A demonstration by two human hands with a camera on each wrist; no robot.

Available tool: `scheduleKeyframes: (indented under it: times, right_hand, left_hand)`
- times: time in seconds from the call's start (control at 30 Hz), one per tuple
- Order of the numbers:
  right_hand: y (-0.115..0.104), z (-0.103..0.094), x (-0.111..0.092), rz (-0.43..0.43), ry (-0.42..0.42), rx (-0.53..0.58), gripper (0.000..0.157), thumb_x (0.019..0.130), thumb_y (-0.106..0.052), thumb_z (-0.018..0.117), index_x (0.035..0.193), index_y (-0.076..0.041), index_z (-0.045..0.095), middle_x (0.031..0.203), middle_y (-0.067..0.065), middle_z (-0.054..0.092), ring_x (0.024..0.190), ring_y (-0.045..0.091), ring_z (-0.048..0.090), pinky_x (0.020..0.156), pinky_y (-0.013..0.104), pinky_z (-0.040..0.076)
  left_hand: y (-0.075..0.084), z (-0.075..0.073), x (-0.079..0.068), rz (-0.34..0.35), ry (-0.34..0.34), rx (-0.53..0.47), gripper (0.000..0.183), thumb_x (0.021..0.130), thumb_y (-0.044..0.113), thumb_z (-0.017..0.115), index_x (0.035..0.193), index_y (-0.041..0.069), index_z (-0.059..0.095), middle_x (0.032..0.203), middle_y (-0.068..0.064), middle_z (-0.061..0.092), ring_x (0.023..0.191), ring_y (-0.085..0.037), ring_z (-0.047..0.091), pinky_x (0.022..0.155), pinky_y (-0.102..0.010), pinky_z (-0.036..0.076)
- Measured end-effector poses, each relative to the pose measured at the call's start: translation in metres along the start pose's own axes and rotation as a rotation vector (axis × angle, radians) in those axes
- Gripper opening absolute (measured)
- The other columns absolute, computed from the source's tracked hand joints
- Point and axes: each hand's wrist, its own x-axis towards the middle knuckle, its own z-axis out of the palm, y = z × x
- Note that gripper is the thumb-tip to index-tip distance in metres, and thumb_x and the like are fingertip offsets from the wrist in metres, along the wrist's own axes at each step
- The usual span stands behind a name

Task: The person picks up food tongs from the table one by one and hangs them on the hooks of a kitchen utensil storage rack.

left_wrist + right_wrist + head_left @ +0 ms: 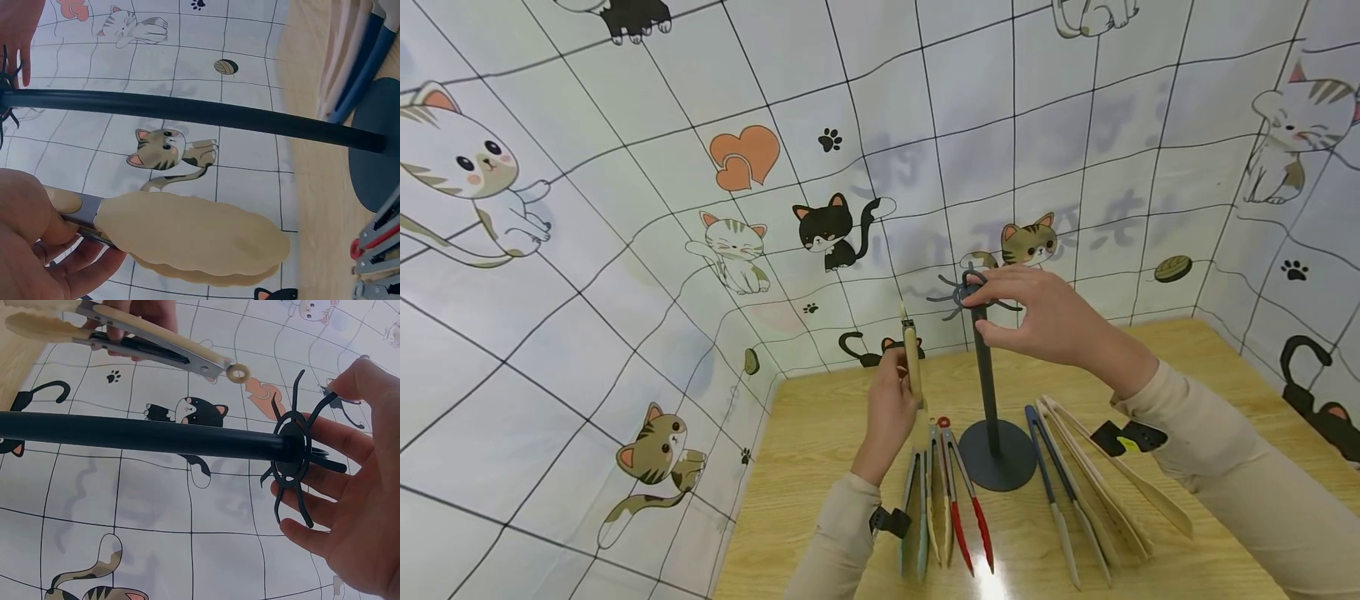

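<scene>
A pair of beige-tipped kitchen tongs point(194, 234) is gripped by my left hand point(891, 404). Its pull ring point(238, 373) points upward and its scalloped tips hang down, left of a black utensil stand point(986, 375). At the top of the stand, my right hand point(1037, 321) holds the ring of hooks point(290, 450). In the right wrist view the thumb touches one hook, while the other fingers lie behind and below the ring. No tongs hang on the hooks. The stand's round base point(997, 455) rests on the table, upright.
On the wooden table point(820, 475), teal tongs point(921, 517), another beige pair point(936, 517) and red-tipped tongs point(981, 529) lie left of the base. Blue-handled tongs point(1060, 483) and cream tongs point(1097, 492) lie to its right. Cat-patterned cloth point(895, 183) hangs behind.
</scene>
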Motion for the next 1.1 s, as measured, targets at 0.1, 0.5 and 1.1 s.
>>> scheduleKeyframes:
  times: [0.1, 0.5, 1.1]
  right_hand:
    - [0.000, -0.001, -0.001, 0.004, -0.006, 0.007, 0.025, 0.085, -0.024, 0.064, 0.110, -0.023, 0.070, 0.131, 0.006, 0.061, 0.133, 0.030, 0.045, 0.104, 0.054, 0.037]
    - [0.001, 0.000, -0.001, 0.024, -0.031, 0.019, 0.026, 0.087, -0.024, 0.063, 0.112, -0.022, 0.069, 0.136, 0.006, 0.056, 0.136, 0.031, 0.041, 0.106, 0.057, 0.034]
    - [0.003, 0.000, -0.002, 0.007, -0.010, 0.038, 0.025, 0.086, -0.024, 0.064, 0.111, -0.022, 0.069, 0.134, 0.007, 0.058, 0.136, 0.030, 0.042, 0.106, 0.058, 0.033]
  left_hand:
    - [0.008, 0.000, 0.004, 0.021, 0.010, 0.016, 0.033, 0.092, -0.005, 0.050, 0.121, 0.010, 0.049, 0.102, -0.009, 0.062, 0.089, -0.020, 0.064, 0.067, -0.025, 0.053]
    - [0.024, 0.002, 0.010, 0.044, 0.010, 0.010, 0.033, 0.093, -0.005, 0.049, 0.123, 0.009, 0.049, 0.106, -0.008, 0.060, 0.094, -0.020, 0.063, 0.074, -0.027, 0.055]
    - [0.033, 0.009, 0.010, 0.034, -0.008, -0.009, 0.035, 0.092, -0.006, 0.050, 0.123, 0.010, 0.049, 0.106, -0.008, 0.061, 0.093, -0.020, 0.064, 0.073, -0.027, 0.055]
